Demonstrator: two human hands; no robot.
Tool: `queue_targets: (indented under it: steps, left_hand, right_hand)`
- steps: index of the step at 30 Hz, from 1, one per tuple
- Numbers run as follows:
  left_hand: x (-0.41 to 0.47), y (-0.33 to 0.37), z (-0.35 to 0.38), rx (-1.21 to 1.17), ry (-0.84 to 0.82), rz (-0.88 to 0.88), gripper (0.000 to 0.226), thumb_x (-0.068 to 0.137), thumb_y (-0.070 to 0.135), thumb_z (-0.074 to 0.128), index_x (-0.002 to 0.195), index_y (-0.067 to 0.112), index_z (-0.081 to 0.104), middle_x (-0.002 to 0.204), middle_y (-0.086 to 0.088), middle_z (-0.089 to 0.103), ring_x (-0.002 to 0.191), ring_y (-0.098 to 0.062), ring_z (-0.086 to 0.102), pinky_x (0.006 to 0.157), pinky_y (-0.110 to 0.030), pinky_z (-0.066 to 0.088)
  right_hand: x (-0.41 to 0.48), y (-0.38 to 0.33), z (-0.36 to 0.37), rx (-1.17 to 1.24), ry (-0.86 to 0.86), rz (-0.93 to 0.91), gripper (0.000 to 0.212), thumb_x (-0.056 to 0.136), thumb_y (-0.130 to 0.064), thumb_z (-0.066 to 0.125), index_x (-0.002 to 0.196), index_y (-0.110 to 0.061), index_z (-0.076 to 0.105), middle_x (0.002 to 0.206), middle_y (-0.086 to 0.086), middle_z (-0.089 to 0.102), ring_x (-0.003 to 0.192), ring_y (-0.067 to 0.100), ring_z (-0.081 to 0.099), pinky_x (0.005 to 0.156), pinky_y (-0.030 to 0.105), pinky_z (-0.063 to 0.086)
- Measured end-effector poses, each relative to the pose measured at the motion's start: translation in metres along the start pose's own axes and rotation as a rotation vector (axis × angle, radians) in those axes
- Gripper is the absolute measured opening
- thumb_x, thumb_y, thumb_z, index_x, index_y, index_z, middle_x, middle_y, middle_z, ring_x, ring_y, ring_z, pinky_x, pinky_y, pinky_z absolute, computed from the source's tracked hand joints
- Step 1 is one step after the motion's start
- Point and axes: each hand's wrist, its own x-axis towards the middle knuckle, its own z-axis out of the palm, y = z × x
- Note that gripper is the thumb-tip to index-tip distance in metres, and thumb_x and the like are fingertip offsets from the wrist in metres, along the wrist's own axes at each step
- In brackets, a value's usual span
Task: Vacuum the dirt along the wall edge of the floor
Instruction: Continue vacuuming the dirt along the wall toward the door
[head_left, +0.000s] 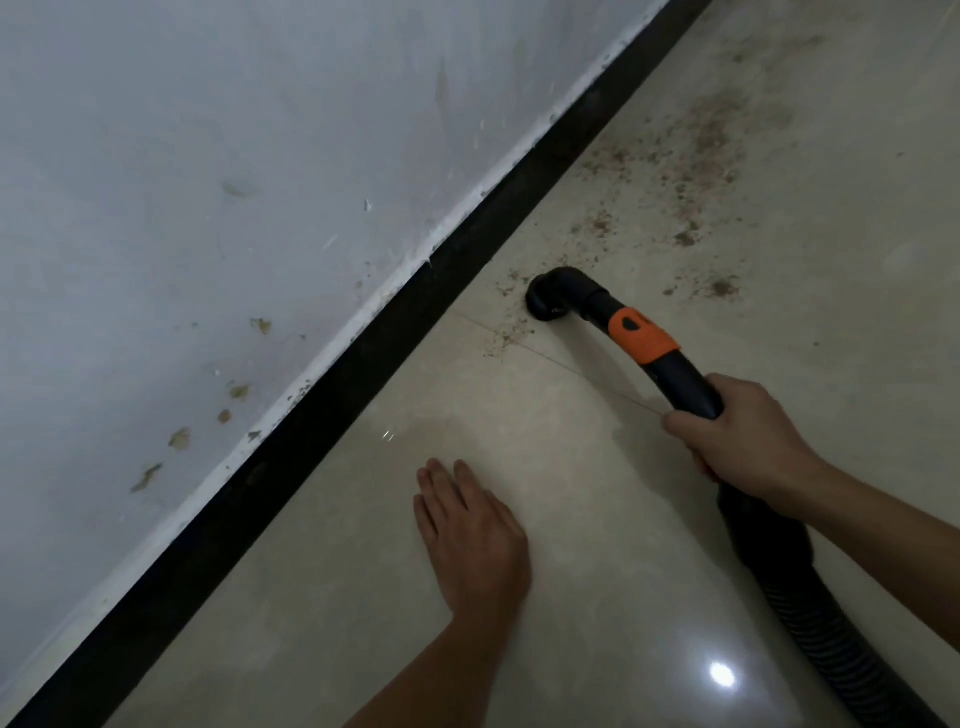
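Right hand (748, 436) gripped the black vacuum pipe (644, 340), fingers curled round it, nozzle (550, 299) down on the floor (545, 649) amid scattered dirt (701, 140) near the dark skirting (363, 364). Left hand (467, 530) hovered flat, fingers straight.

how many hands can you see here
2. The left hand is spread flat at low centre, on or just above the floor. The right hand grips the hose at right, behind its orange band. None look hidden.
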Motion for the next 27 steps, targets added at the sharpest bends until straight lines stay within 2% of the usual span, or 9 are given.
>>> queue_targets:
  steps: [10, 14, 18, 23, 25, 27]
  left_hand:
    - [0.0, 0.001, 0.001, 0.036, -0.043, -0.01, 0.047, 0.095, 0.019, 0.049, 0.138, 0.001, 0.05, 0.147, -0.025, 0.041, 0.141, -0.037, 0.034, 0.117, -0.046, 0.022]
    - [0.001, 0.001, 0.0, 0.039, -0.028, 0.003, 0.047, 0.09, 0.016, 0.056, 0.134, -0.001, 0.054, 0.144, -0.025, 0.046, 0.138, -0.038, 0.039, 0.115, -0.048, 0.027]
    - [-0.001, -0.001, 0.002, 0.018, -0.036, -0.002, 0.049, 0.092, 0.015, 0.053, 0.138, -0.001, 0.05, 0.147, -0.026, 0.042, 0.14, -0.038, 0.036, 0.117, -0.047, 0.022]
    - [0.0, 0.0, 0.0, -0.007, -0.01, 0.006, 0.048, 0.09, 0.014, 0.055, 0.135, -0.002, 0.052, 0.145, -0.027, 0.043, 0.138, -0.039, 0.038, 0.116, -0.049, 0.025]
    - [-0.001, -0.001, 0.0, -0.01, -0.011, 0.003, 0.048, 0.093, 0.017, 0.051, 0.138, -0.001, 0.05, 0.148, -0.026, 0.04, 0.141, -0.038, 0.034, 0.117, -0.047, 0.021]
    - [-0.001, -0.001, 0.0, -0.016, -0.009, -0.002, 0.049, 0.094, 0.019, 0.048, 0.14, 0.001, 0.048, 0.15, -0.025, 0.037, 0.143, -0.036, 0.031, 0.118, -0.046, 0.018]
  right_hand:
    - [0.069, -0.047, 0.04, 0.175, -0.063, 0.023, 0.015, 0.078, -0.014, 0.069, 0.084, -0.011, 0.056, 0.058, 0.009, 0.057, 0.039, 0.019, 0.05, 0.043, 0.028, 0.043]
    - [0.067, -0.051, 0.031, 0.15, -0.143, 0.037, 0.012, 0.079, -0.012, 0.068, 0.085, -0.008, 0.058, 0.053, 0.005, 0.056, 0.038, 0.018, 0.049, 0.04, 0.028, 0.043]
    - [0.052, -0.04, 0.0, 0.081, -0.071, 0.044, 0.012, 0.078, -0.01, 0.069, 0.083, -0.005, 0.06, 0.05, 0.006, 0.055, 0.038, 0.02, 0.048, 0.041, 0.029, 0.043]
    - [0.004, -0.019, -0.022, 0.032, -0.162, 0.055, 0.012, 0.08, -0.005, 0.067, 0.077, -0.002, 0.056, 0.046, 0.005, 0.052, 0.038, 0.021, 0.048, 0.038, 0.029, 0.04]
    - [-0.012, -0.011, -0.023, 0.016, -0.126, 0.047, 0.012, 0.08, -0.005, 0.067, 0.078, 0.0, 0.057, 0.046, 0.006, 0.054, 0.038, 0.022, 0.049, 0.039, 0.03, 0.041]
    - [-0.025, -0.009, -0.018, 0.0, -0.176, 0.038, 0.01, 0.08, -0.005, 0.067, 0.079, -0.002, 0.057, 0.045, 0.006, 0.055, 0.037, 0.021, 0.05, 0.038, 0.029, 0.041]
